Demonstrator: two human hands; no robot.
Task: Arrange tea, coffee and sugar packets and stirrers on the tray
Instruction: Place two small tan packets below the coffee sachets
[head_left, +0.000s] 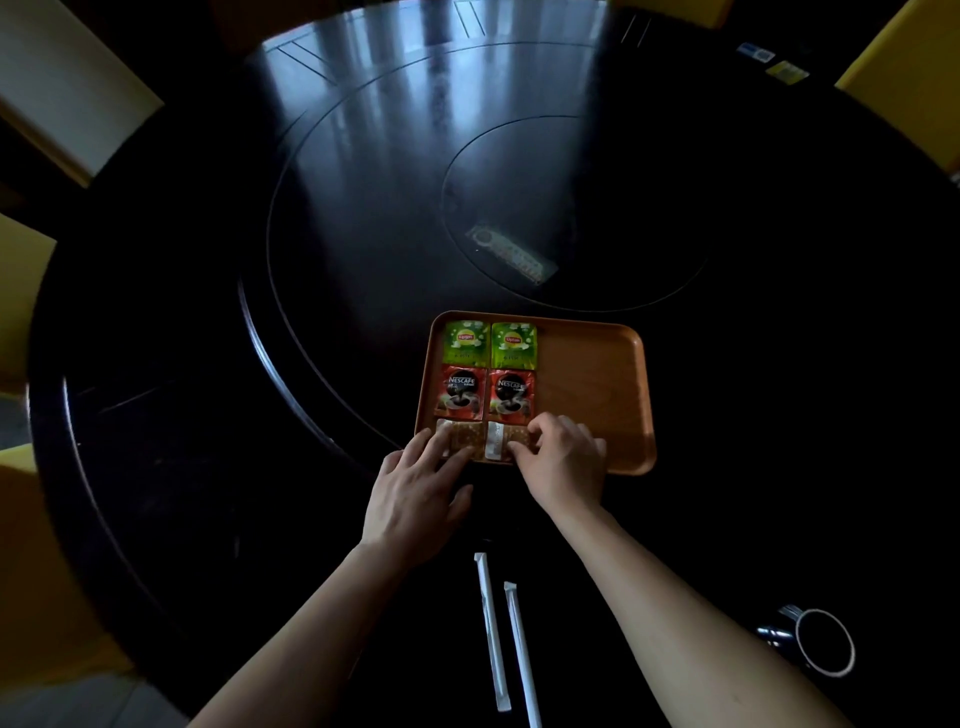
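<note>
Pressing sugar packets flat at the tray's (597, 374) near-left corner.
Left hand (415, 499) open-fingered on one sugar packet (465, 439); right hand (563, 460) pinches another (501, 441); stirrers (491, 629) lie nearer than the tray.

Readable text: "Lipton" logo on left green tea packet (466, 343) and again on right green tea packet (513, 345), both in the far row of the tray (592, 374). "NESCAFE" in white on left red coffee packet (462, 391) and on right red coffee packet (510, 395), middle row. Small print under the logos too small to read. Print on near-row sugar packets (496, 441) unreadable.
</note>
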